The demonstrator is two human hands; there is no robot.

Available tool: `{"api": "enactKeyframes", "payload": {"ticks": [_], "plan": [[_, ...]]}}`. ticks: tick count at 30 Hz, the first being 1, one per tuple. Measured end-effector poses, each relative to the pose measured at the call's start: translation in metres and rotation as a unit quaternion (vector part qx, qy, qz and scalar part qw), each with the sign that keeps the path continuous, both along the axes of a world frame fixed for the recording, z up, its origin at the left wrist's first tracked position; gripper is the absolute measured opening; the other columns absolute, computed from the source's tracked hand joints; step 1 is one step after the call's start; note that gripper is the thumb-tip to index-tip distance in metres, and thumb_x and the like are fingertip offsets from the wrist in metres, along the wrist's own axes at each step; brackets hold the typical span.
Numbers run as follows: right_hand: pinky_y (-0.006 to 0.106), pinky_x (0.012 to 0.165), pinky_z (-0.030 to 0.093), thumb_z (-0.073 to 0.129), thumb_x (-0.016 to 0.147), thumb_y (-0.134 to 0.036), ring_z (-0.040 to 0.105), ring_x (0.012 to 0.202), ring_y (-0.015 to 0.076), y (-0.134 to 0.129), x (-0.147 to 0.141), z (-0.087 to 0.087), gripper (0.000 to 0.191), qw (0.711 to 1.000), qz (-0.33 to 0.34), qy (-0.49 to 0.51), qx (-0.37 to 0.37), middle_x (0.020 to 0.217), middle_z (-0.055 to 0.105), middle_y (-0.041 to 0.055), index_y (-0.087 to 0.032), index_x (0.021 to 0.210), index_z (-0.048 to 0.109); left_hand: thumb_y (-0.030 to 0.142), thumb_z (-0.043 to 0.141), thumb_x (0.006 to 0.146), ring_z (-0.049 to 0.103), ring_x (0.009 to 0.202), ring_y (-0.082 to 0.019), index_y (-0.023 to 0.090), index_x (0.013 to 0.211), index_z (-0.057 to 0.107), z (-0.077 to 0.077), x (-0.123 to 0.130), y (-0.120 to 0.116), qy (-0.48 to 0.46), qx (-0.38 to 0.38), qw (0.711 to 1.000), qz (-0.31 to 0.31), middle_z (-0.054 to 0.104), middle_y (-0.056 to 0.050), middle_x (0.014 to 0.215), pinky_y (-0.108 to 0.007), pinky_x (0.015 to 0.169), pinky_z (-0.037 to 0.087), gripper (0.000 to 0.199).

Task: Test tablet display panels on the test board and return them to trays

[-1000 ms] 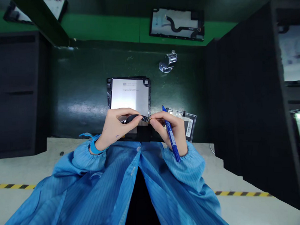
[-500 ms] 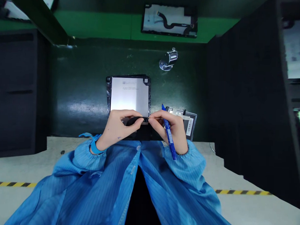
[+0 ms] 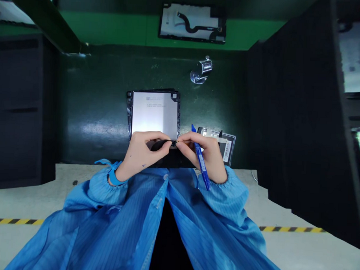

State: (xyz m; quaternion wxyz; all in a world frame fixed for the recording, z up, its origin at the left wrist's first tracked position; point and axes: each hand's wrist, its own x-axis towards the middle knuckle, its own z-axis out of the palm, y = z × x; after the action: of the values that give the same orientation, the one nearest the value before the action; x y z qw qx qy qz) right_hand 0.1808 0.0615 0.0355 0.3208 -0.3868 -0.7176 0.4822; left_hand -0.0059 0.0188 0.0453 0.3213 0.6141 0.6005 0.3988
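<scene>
In the head view, my left hand (image 3: 144,151) pinches a black flex cable (image 3: 159,144) at the near edge of a display panel (image 3: 154,116) with a silver-white back. My right hand (image 3: 210,153) is closed, with a blue marker pen (image 3: 201,161) lodged between its fingers, the tip pointing away from me. Thumb and forefinger of that hand meet at the cable's end, close to the left fingertips. Whatever tiny part they pinch there is too small to make out. The panel lies on at least one other dark-framed panel. Its near edge is hidden by my hands.
A metal tally counter (image 3: 202,69) stands on the dark green bench (image 3: 92,108). Right of my right hand lies a framed card with a barcode label (image 3: 227,150). Another panel with a black cable (image 3: 192,23) lies on the bright green strip behind. Black partitions (image 3: 289,127) flank the bench.
The panel on the bright green strip has moved left, as has the one at the far left. My right hand has shifted slightly left, its fingertips now closer to my left ones.
</scene>
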Motion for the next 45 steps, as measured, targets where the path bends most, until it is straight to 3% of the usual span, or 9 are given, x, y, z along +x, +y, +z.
{"api": "enactKeyframes", "payload": {"ticks": [6, 11, 14, 18, 22, 26, 31, 38, 45], "plan": [[0.023, 0.056, 0.040, 0.062, 0.091, -0.027, 0.046, 0.052, 0.0086, 0.001, -0.001, 0.001, 0.013, 0.999, 0.042, 0.009, -0.013, 0.061, 0.056, -0.0043, -0.019, 0.080, 0.066, 0.019, 0.065, 0.080, 0.060, 0.058, -0.012, 0.018, 0.074, 0.076, -0.003, 0.001, -0.001, -0.023, -0.022, 0.999, -0.019, 0.072, 0.000, 0.067, -0.023, 0.054, 0.046, 0.013], [0.023, 0.053, 0.038, 0.060, 0.089, -0.023, 0.046, 0.048, 0.0088, -0.003, -0.011, -0.011, 0.014, 1.000, -0.011, 0.010, -0.002, 0.056, 0.052, -0.0054, -0.020, 0.075, 0.061, 0.023, 0.064, 0.085, 0.066, 0.066, -0.015, 0.019, 0.081, 0.076, -0.010, -0.003, 0.001, -0.001, -0.014, 0.999, -0.030, 0.075, -0.002, 0.075, -0.026, 0.062, 0.052, 0.014], [0.028, 0.060, 0.044, 0.057, 0.097, -0.036, 0.057, 0.057, 0.0139, -0.010, -0.006, -0.007, 0.017, 0.990, -0.133, -0.018, 0.049, 0.073, 0.066, 0.0004, -0.022, 0.097, 0.067, 0.034, 0.057, 0.095, 0.069, 0.109, -0.023, 0.020, 0.117, 0.072, -0.012, -0.027, -0.003, 0.052, 0.036, 0.998, -0.011, 0.075, -0.008, 0.117, -0.038, 0.097, 0.053, 0.030], [0.031, 0.051, 0.034, 0.044, 0.102, -0.050, 0.048, 0.054, 0.0158, -0.026, 0.004, 0.011, 0.029, 0.926, -0.348, 0.093, 0.115, 0.080, 0.063, 0.0020, -0.028, 0.109, 0.062, 0.041, 0.051, 0.100, 0.033, 0.151, -0.028, 0.025, 0.154, 0.039, -0.025, -0.065, -0.022, 0.161, 0.020, 0.986, -0.050, 0.044, -0.012, 0.160, -0.054, 0.124, 0.024, 0.057], [0.030, 0.049, 0.035, 0.060, 0.096, -0.041, 0.048, 0.053, 0.0146, -0.043, -0.014, 0.006, 0.023, 0.973, -0.221, 0.061, 0.029, 0.065, 0.056, -0.0011, -0.025, 0.079, 0.059, 0.037, 0.044, 0.102, 0.013, 0.157, -0.033, 0.022, 0.156, 0.033, -0.047, -0.065, -0.035, 0.253, 0.000, 0.965, -0.065, 0.021, -0.017, 0.168, -0.064, 0.123, 0.011, 0.057], [0.024, 0.047, 0.034, 0.067, 0.090, -0.039, 0.045, 0.046, 0.0093, -0.047, -0.048, -0.022, 0.032, 0.993, -0.074, 0.012, -0.087, 0.055, 0.051, -0.0066, -0.023, 0.071, 0.047, 0.031, 0.044, 0.101, 0.014, 0.157, -0.035, 0.018, 0.152, 0.038, -0.058, -0.044, -0.033, 0.282, 0.014, 0.959, -0.026, 0.022, -0.020, 0.168, -0.064, 0.123, 0.011, 0.053], [0.022, 0.049, 0.031, 0.055, 0.092, -0.026, 0.036, 0.044, 0.0072, -0.046, -0.066, -0.043, 0.039, 0.994, -0.100, -0.032, 0.035, 0.050, 0.030, -0.0081, -0.023, 0.061, 0.031, 0.033, 0.044, 0.101, 0.018, 0.156, -0.034, 0.015, 0.150, 0.041, -0.058, -0.041, -0.031, 0.277, 0.020, 0.960, -0.025, 0.028, -0.021, 0.166, -0.060, 0.124, 0.012, 0.052], [0.021, 0.047, 0.029, 0.056, 0.087, -0.013, 0.031, 0.042, 0.0057, -0.048, -0.067, -0.049, 0.035, 0.982, -0.092, -0.056, 0.153, 0.052, 0.029, -0.0094, -0.022, 0.062, 0.032, 0.035, 0.041, 0.102, 0.018, 0.156, -0.033, 0.013, 0.151, 0.041, -0.061, -0.044, -0.032, 0.285, 0.032, 0.958, -0.027, 0.030, -0.021, 0.165, -0.057, 0.125, 0.012, 0.053], [0.020, 0.046, 0.034, 0.058, 0.089, -0.020, 0.037, 0.043, 0.0069, -0.047, -0.062, -0.049, 0.035, 0.982, -0.167, -0.026, 0.089, 0.052, 0.037, -0.0091, -0.023, 0.063, 0.035, 0.036, 0.036, 0.103, 0.023, 0.155, -0.033, 0.015, 0.151, 0.039, -0.061, -0.044, -0.032, 0.261, 0.037, 0.965, 0.006, 0.033, -0.021, 0.163, -0.058, 0.124, 0.016, 0.053]]}}
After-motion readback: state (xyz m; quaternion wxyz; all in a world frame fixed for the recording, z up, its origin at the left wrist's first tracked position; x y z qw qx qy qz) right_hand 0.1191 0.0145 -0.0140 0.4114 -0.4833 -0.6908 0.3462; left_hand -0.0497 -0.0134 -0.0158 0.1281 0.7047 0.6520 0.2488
